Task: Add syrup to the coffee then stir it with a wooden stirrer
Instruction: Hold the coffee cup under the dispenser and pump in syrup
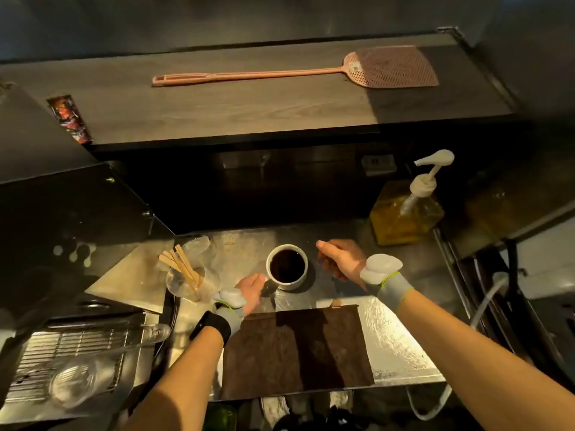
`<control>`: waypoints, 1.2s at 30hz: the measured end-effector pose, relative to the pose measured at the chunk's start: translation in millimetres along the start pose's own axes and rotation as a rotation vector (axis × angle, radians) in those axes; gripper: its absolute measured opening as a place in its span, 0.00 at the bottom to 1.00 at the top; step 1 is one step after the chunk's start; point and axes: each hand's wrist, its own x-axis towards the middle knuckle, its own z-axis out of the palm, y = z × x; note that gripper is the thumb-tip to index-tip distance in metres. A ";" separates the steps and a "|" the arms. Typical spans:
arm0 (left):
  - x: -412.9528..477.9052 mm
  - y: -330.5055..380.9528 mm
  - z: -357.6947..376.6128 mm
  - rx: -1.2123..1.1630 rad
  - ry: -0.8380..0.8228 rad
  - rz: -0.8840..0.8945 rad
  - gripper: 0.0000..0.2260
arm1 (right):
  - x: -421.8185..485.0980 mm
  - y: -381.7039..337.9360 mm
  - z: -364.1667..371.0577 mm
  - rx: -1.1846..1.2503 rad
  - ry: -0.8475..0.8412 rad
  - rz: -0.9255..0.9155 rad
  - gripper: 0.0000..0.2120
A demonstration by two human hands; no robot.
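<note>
A white mug full of dark coffee stands in the middle of the steel counter. My left hand sits at its near-left side and grips the mug's handle. My right hand hovers just right of the mug, fingers loosely curled, with nothing in it. The syrup bottle, square, amber-filled, with a white pump top, stands at the back right, beyond my right hand. Several wooden stirrers stick out of a clear glass left of the mug.
A dark brown cloth lies on the steel counter in front of the mug. A wire rack with an overturned clear glass sits at the lower left. A pink fly swatter rests on the raised shelf behind.
</note>
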 end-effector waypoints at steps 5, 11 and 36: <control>-9.6 18.1 6.1 -0.004 0.014 0.013 0.17 | -3.8 -3.3 -17.7 -0.048 -0.004 -0.040 0.17; -29.9 68.5 14.9 0.115 0.039 0.168 0.16 | -12.5 -15.5 -64.2 0.015 0.097 -0.028 0.17; -22.7 234.2 70.1 0.373 0.069 0.444 0.18 | -35.2 -51.7 -208.3 -0.704 0.391 -0.168 0.26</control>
